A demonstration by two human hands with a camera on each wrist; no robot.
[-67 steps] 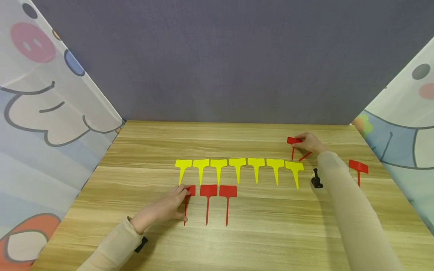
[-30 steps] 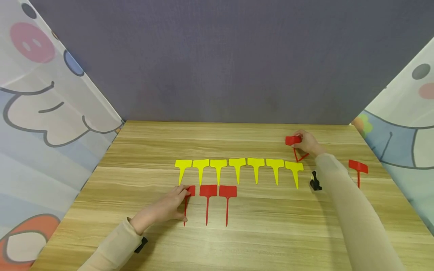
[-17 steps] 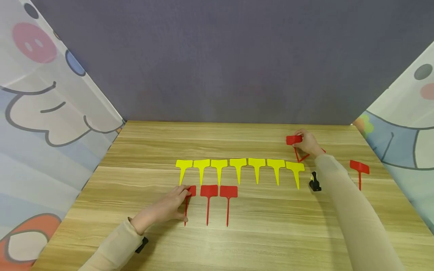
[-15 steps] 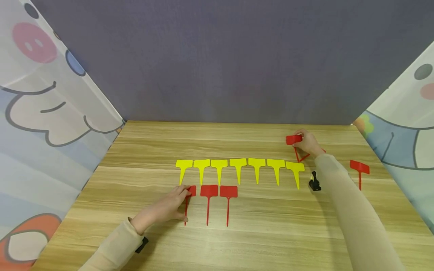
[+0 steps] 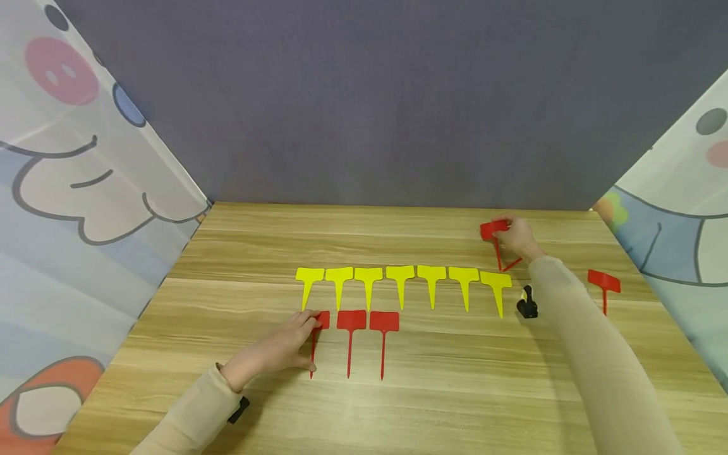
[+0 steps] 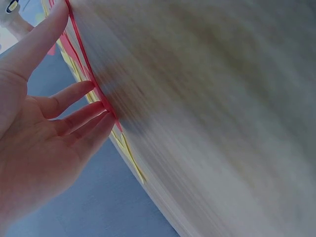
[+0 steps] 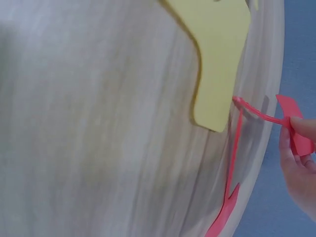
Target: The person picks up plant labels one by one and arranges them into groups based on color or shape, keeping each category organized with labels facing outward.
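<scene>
In the head view, my left hand (image 5: 279,347) rests at the leftmost red plant label (image 5: 324,320), fingers on its head and thumb by the stem's lower end. Two more red plant labels, the middle one (image 5: 351,320) and the right one (image 5: 384,321), lie beside it. At the back right my right hand (image 5: 519,237) pinches another red plant label (image 5: 491,230) by its head. The right wrist view shows that label raised, its stem tip low near the surface. A further red plant label (image 7: 235,158) lies below it, mostly hidden by my hand in the head view.
Several yellow T-shaped plant labels (image 5: 400,272) lie in a row across the middle of the wooden table (image 5: 455,392). Another red plant label (image 5: 604,280) lies at the far right. A black device (image 5: 527,303) shows at my right forearm. A grey panel (image 5: 364,101) closes the back.
My right hand has turned the pinched label slightly; its stem now stands steeper and its head tilts up to the right. My left hand has stayed in place.
</scene>
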